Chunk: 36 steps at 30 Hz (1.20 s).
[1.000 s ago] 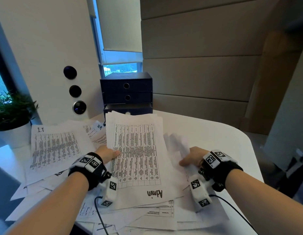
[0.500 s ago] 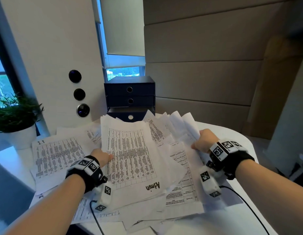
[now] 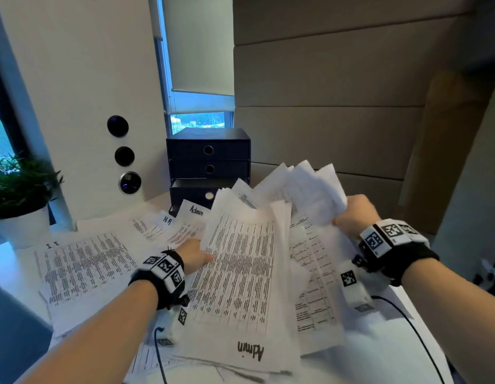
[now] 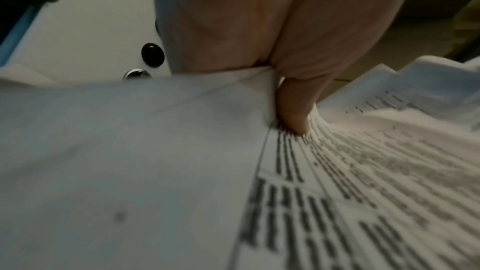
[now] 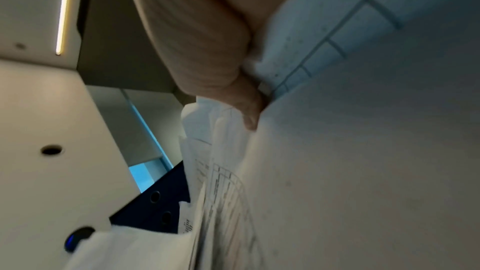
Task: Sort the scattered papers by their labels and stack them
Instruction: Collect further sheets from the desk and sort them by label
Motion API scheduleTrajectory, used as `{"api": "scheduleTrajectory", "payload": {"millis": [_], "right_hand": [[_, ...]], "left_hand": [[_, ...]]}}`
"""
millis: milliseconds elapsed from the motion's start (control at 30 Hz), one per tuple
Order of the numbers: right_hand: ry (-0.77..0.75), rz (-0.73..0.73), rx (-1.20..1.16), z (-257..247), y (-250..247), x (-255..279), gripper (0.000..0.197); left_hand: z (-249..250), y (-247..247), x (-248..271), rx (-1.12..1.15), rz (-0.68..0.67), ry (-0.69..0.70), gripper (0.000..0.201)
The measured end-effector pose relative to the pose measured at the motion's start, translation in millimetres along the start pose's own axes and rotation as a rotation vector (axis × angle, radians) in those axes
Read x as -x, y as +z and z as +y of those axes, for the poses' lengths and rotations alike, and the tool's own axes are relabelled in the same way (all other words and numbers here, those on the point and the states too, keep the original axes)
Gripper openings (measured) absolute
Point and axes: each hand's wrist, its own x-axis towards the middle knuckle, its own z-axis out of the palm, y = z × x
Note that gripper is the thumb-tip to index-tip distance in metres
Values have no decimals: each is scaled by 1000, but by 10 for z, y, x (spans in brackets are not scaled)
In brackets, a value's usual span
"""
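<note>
Hands share one fanned bundle of papers: left hand pinches its left edge, right hand clutches the raised right side. Best squared between both palms before reading labels, or sheets slip.

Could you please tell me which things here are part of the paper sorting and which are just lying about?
Job: lifted papers, left hand, right hand, IT sheet, HR sheet.
Lying about: drawer box, potted plant.

Office: file drawers, labelled printouts.
</note>
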Motion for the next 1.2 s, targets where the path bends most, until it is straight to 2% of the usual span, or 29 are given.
{"api": "scheduleTrajectory", "payload": {"millis": [100, 333, 433, 533, 633, 700, 800, 1000, 1100, 1133, 1200], "right_hand": [[-32, 52, 11, -31, -133, -5, 13], [-162, 290, -81, -253, -478, -90, 9], [-137, 415, -232, -362, -646, -143, 11], [-120, 491, -351, -430, -753, -161, 14], [-117, 518, -418, -475, -824, -143, 9], [-119, 514, -465, -499, -871, -142, 12], [-149, 453, -481, -555, -916, -169, 12], [-268, 356, -461, -731, -896, -222, 11], [-314, 339, -474, -758, -859, -230, 7], [-330, 314, -471, -754, -854, -238, 7], [-359, 247, -466, -732, -847, -269, 11]], "left_hand": [[-23, -59, -10, 122, 49, 32, 38], [3, -397, 28, 369, 345, 25, 39], [2, -577, 4, 563, 403, 40, 45], [18, -735, -28, 766, 458, 44, 62], [138, -846, -8, 877, 501, 96, 50], [253, -913, 41, 838, 496, 142, 38], [486, -1020, 178, 611, 502, 240, 24], [1131, -1048, 213, 377, 384, 580, 39], [1338, -977, 83, 286, 356, 602, 59], [1378, -940, 21, 233, 336, 597, 57], [1459, -849, -22, 71, 327, 614, 39]]}}
